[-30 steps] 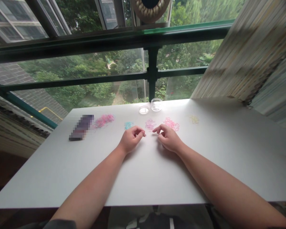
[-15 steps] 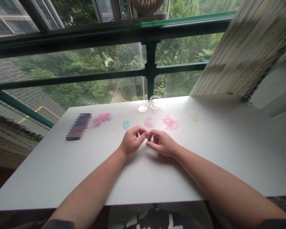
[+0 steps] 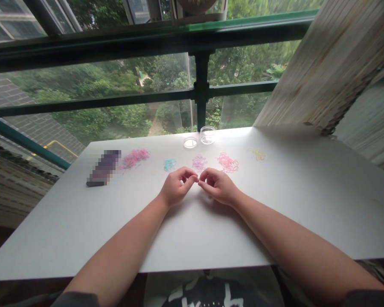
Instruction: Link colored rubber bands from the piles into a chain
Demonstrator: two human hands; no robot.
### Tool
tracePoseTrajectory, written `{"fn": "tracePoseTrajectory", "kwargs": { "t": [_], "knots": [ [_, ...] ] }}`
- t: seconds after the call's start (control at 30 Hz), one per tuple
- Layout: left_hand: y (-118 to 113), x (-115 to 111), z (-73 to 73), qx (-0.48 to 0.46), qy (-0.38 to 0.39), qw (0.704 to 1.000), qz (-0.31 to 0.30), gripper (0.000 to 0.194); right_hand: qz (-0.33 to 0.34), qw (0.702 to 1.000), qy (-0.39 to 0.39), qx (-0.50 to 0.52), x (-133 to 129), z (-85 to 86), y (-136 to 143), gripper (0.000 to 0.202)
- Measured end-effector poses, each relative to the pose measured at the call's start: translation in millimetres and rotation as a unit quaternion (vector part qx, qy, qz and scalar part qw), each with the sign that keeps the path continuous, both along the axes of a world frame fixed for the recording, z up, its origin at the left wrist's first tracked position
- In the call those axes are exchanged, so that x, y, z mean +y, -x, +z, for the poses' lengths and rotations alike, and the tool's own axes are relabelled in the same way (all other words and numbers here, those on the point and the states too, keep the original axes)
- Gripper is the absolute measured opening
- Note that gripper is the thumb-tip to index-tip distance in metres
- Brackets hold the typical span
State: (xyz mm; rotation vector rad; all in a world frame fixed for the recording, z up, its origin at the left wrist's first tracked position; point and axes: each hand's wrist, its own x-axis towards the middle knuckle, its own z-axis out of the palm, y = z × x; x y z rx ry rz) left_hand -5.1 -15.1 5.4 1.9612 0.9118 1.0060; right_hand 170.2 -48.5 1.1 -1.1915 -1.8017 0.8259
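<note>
Your fingers [image 3: 190,183] pinch narrow, left hand [image 3: 175,188] to right hand [image 3: 222,187], at frame centre, around what I cannot tell, below the lilac loops [image 3: 199,161] and rose-pink loops [image 3: 228,163], which seem heaped by colour so each is in reach.

I watch through one camera on the person's head, above and behind the left hand [image 3: 178,187] and right hand [image 3: 220,187]. It looks forward and down, past them to the green railing [image 3: 202,72], far enough back to show both forearms [image 3: 124,243].
</note>
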Motion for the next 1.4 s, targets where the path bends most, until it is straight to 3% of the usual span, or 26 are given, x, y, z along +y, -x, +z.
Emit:
{"fn": "tracePoseTrajectory", "kwargs": {
  "t": [0.5, 1.4],
  "knots": [
    [3.3, 4.0, -3.4, 0.006, 0.008, 1.000, -0.023, 0.015, -0.014, 1.000, -0.014, 0.020, 1.2, -2.2, -0.8, 0.004],
    [3.3, 2.5, 1.5, 0.051, -0.070, 0.996, -0.024, 0.008, -0.004, 1.000, -0.027, -0.004, 2.3, -3.3, -1.6, 0.002]
  ]
}}
